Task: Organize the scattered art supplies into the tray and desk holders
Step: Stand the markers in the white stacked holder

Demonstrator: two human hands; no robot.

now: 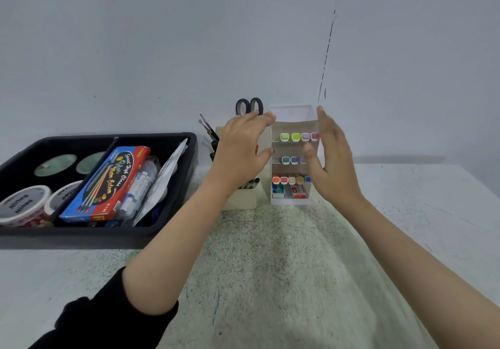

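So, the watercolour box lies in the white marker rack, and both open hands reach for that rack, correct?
Not quite. The head view shows the watercolour box lying in the black tray. The open left hand and right hand do reach for the white marker rack.

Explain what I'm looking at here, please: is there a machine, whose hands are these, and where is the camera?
There is no machine here. These are a person's two bare hands, filmed by one wide-angle camera worn on the head, looking forward and down. The left hand and right hand are open, one on each side of a white tiered holder filled with coloured markers. Neither hand grips anything, and I cannot tell whether they touch the holder. Beside it stands a cream cup; scissors and brushes stick up behind the left hand. At the left of the table sits a black tray holding a watercolour box, tape rolls and other supplies.
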